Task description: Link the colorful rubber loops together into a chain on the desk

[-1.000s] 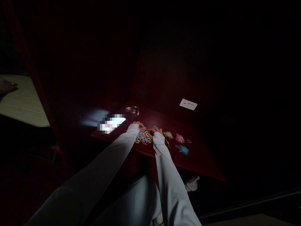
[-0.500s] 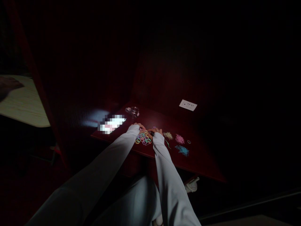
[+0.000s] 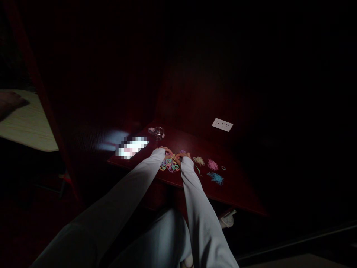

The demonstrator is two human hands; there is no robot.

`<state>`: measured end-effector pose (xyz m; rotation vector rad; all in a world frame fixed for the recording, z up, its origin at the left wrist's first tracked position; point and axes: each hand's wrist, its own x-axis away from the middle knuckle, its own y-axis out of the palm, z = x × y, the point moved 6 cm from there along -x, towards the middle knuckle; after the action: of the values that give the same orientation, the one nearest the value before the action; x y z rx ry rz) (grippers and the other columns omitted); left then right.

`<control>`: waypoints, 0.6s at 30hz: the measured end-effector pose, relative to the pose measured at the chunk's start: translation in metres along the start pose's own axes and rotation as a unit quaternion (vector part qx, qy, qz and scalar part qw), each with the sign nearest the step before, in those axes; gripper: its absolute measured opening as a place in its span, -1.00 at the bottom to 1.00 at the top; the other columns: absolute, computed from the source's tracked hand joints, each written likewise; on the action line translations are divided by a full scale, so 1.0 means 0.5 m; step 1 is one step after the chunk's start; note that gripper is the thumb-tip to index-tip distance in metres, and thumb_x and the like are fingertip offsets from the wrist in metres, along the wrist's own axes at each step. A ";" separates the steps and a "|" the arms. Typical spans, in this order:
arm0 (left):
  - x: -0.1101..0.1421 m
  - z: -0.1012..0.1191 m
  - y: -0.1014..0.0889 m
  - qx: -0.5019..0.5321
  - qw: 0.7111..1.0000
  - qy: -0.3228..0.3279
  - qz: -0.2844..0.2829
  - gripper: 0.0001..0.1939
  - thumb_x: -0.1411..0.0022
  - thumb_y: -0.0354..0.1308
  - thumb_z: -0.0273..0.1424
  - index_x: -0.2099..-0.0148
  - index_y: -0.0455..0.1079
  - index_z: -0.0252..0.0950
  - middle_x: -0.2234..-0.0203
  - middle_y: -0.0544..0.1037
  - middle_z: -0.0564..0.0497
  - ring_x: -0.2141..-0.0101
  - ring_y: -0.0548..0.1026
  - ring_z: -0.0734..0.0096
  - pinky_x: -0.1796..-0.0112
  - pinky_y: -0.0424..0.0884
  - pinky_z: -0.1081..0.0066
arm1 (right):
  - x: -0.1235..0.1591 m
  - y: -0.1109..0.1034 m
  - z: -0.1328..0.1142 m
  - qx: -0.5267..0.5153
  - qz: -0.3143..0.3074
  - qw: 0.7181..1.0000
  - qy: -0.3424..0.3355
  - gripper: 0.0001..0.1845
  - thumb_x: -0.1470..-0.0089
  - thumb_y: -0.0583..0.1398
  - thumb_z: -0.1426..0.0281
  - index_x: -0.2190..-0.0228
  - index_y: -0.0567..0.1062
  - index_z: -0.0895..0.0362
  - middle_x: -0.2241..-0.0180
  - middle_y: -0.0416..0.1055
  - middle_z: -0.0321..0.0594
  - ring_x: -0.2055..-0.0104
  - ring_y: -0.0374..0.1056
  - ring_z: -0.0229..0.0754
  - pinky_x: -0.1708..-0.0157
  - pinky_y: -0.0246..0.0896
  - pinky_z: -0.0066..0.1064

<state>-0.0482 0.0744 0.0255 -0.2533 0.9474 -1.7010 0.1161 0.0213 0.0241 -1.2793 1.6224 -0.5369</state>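
Both my arms, in pale long sleeves, reach out to a dark red table. My left hand and my right hand meet over a heap of small coloured rings. The fingers of both are curled and pinched together close to the rings. They are too small and dim to show what they hold. To the right lie a yellow tuft of thin bands, a pink tuft and a blue tuft.
A lit phone lies on the table's left end, a small clear dish behind it. A white socket plate sits on the dark back panel. A pale tabletop with another person's hand lies far left.
My hands have barely shifted over the rings. The other person's hand at far left has slid a little across the pale tabletop.
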 end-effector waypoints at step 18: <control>-0.011 -0.004 0.002 0.017 0.998 -0.022 0.054 -0.75 -0.29 0.21 -0.18 0.33 0.58 -0.20 0.34 0.59 0.06 0.28 0.49 0.40 0.19 0.37 0.46 | -0.015 -0.008 0.055 -0.116 0.079 0.987 0.075 -0.71 -0.09 0.29 0.13 0.37 0.67 0.09 0.35 0.58 -0.19 0.18 0.42 -0.07 0.15 0.33 -0.32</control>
<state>-0.0468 0.0798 0.0253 -0.2110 0.8834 -1.6051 0.1417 0.0325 0.0182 -1.2879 1.9385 -0.3621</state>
